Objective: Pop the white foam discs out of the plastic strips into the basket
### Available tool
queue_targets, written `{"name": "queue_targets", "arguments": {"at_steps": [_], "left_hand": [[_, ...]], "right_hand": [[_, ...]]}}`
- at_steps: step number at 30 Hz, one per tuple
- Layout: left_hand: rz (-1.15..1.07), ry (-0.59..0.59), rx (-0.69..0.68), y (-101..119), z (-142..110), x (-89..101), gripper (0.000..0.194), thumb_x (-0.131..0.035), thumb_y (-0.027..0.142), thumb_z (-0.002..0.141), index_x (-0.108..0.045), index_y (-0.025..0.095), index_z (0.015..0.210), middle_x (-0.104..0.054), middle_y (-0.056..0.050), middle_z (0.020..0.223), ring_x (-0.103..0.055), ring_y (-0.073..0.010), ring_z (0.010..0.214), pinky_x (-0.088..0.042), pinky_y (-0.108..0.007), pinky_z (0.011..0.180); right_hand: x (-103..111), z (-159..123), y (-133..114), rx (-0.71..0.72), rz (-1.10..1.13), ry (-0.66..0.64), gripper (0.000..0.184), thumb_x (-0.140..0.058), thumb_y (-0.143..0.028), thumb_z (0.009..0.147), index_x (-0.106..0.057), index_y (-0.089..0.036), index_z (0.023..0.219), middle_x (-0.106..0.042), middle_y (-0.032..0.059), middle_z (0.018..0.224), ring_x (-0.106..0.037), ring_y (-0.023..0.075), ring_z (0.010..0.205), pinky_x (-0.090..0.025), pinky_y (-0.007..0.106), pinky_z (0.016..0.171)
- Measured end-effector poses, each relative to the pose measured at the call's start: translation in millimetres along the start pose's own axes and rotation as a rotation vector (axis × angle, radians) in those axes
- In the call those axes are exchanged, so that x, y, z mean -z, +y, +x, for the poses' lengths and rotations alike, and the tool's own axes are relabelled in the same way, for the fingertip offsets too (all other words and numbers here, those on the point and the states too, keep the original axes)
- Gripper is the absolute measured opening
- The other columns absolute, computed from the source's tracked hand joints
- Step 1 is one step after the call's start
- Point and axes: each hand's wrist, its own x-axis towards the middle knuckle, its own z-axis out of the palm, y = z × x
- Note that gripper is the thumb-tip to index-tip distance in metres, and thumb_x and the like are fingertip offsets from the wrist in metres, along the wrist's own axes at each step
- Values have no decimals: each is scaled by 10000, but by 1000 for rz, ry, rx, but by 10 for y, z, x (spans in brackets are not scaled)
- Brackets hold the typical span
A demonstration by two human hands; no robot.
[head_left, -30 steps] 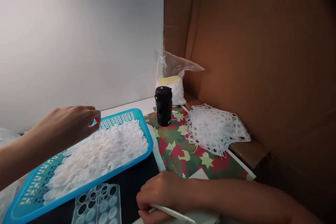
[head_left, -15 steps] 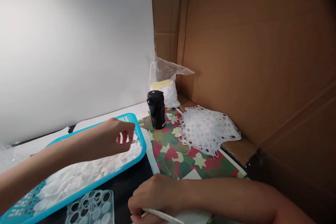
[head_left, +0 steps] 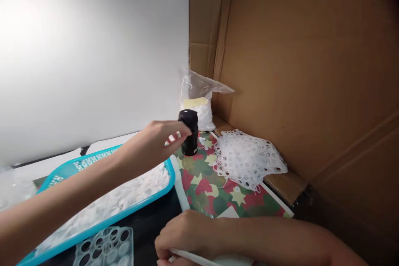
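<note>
My left hand (head_left: 163, 139) is raised above the far right corner of the blue plastic basket (head_left: 171, 183), its fingertips bent together in a ring. They overlap the side of a black bottle (head_left: 190, 147) in the view; whether they touch it or pinch a small thing cannot be made out. White thin round discs (head_left: 134, 193) are heaped in the basket. At the lower middle my right hand (head_left: 183, 237) is closed round a thin white stick (head_left: 196, 257), its fingertips partly below the frame. Left of that hand lies a clear plastic sheet with round holes (head_left: 107, 247), some of them filled with discs.
A pile of clear perforated sheets (head_left: 249, 156) lies at right beside a cardboard wall (head_left: 305, 70). Behind the bottle stands a clear bag (head_left: 204, 114) of white pieces with a yellow label. The camouflage-like patterned cover (head_left: 205, 187) spreads under the bottle. A white panel (head_left: 93, 50) rises behind.
My left hand has moved right, from over the basket's middle to in front of the black bottle. My right hand stays low with the white stick. The camera view has shifted slightly.
</note>
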Motion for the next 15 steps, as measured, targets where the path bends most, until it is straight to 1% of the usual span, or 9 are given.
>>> {"name": "queue_targets", "arguments": {"at_steps": [1, 3, 5, 6, 8, 9, 11, 13, 15], "left_hand": [[42, -54, 56, -116, -160, 22, 246, -462, 348, 898, -667, 249, 989, -705, 1, 918, -634, -137, 729, -488, -233, 611], [100, -152, 158, -344, -460, 92, 271, -436, 370, 904, -671, 254, 975, -704, -11, 919, -639, -149, 738, -491, -247, 619], [144, -311, 276, -561, -712, 200, 286, -422, 346, 900, -665, 251, 1016, -699, -34, 950, -645, -174, 801, -496, -266, 646], [152, -362, 327, -667, -820, 262, 280, -430, 323, 890, -665, 241, 1017, -697, -44, 951, -646, -181, 811, -498, -273, 660], [161, -432, 413, -873, -1006, 377, 259, -460, 289, 860, -667, 215, 995, -695, -63, 946, -649, -189, 809, -499, -288, 686], [162, -460, 448, -972, -1087, 420, 252, -475, 291, 850, -667, 208, 993, -692, -71, 968, -649, -196, 830, -498, -297, 711], [158, -509, 504, -1148, -1225, 465, 287, -525, 317, 821, -650, 205, 1053, -673, -90, 1067, -642, -220, 920, -494, -318, 771], [150, -543, 541, -1277, -1327, 451, 467, -604, 387, 767, -584, 213, 1200, -612, -115, 1222, -601, -260, 1053, -480, -349, 849], [130, -576, 552, -1345, -1389, 391, 724, -661, 488, 713, -447, 248, 1362, -504, -124, 1370, -533, -291, 1171, -456, -380, 919]], "right_hand": [[-19, -2, 1, 9, -16, 20, 105, -524, -286, 791, -456, -235, 729, -529, -95, 696, -504, 69, 643, -353, 162, 566], [-62, -7, 0, 41, -46, 73, 102, -535, -276, 773, -451, -237, 729, -534, -91, 688, -509, 78, 640, -361, 174, 578], [-103, -13, 0, 93, -49, 127, 97, -547, -249, 762, -453, -235, 740, -543, -88, 684, -499, 77, 616, -371, 174, 589], [-121, -13, 2, 113, -59, 143, 106, -560, -231, 753, -457, -234, 727, -537, -87, 665, -490, 77, 596, -363, 180, 570], [-146, -6, 8, 124, -73, 168, 156, -601, -185, 716, -457, -226, 675, -505, -88, 601, -470, 74, 545, -335, 187, 508], [-153, 0, 10, 131, -70, 221, 175, -598, -153, 712, -449, -221, 652, -492, -91, 577, -455, 67, 517, -327, 184, 493], [-159, 18, 7, 166, -33, 249, 198, -584, -159, 774, -449, -215, 641, -487, -89, 558, -443, 58, 492, -314, 178, 475], [-166, 38, 1, 180, -22, 228, 277, -521, -252, 899, -450, -207, 636, -480, -77, 539, -431, 56, 472, -300, 175, 454], [-192, 58, 3, 183, -58, 241, 439, -361, -382, 1006, -428, -198, 613, -451, -61, 506, -404, 59, 440, -279, 179, 426]]}}
